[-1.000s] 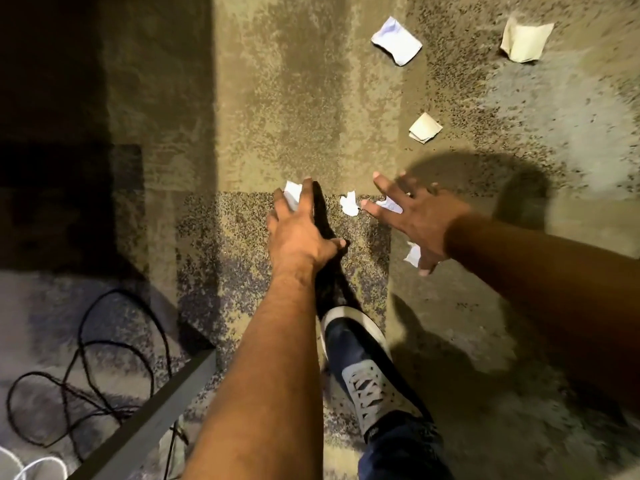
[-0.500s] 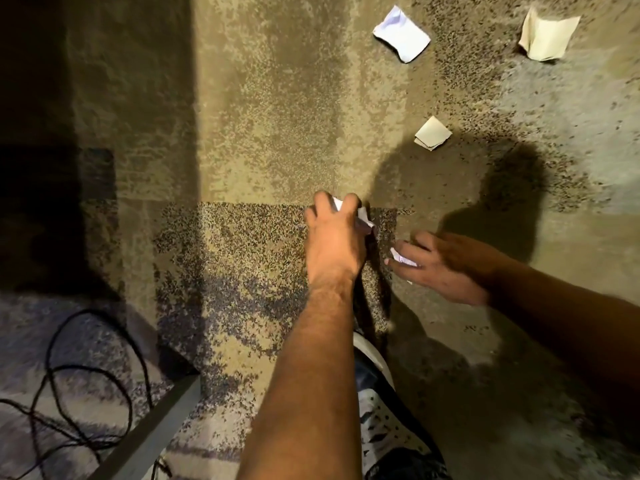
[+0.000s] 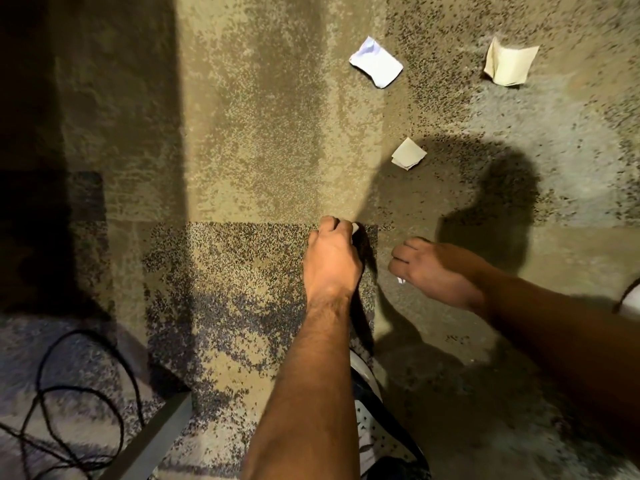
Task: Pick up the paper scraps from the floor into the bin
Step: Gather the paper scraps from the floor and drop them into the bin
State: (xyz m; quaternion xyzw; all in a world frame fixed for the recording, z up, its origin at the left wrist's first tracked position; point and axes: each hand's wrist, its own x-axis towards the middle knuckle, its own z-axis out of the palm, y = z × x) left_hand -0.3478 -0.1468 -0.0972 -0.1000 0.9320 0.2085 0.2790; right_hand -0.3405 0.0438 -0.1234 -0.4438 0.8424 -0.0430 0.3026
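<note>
My left hand (image 3: 330, 259) was curled round a white scrap (image 3: 354, 228) and my right hand (image 3: 434, 271) round another (image 3: 400, 280), both low over the carpet (image 3: 263, 140); such paper seemed feather-light, soft and crushable, best pinched at a raised edge.

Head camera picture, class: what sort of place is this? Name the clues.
Probably an indoor office or workroom, though that is uncertain. Clues: patterned carpet tiles cover the floor, black cables trail at lower left, and a grey metal bar, perhaps a furniture leg, crosses beside them.
</note>
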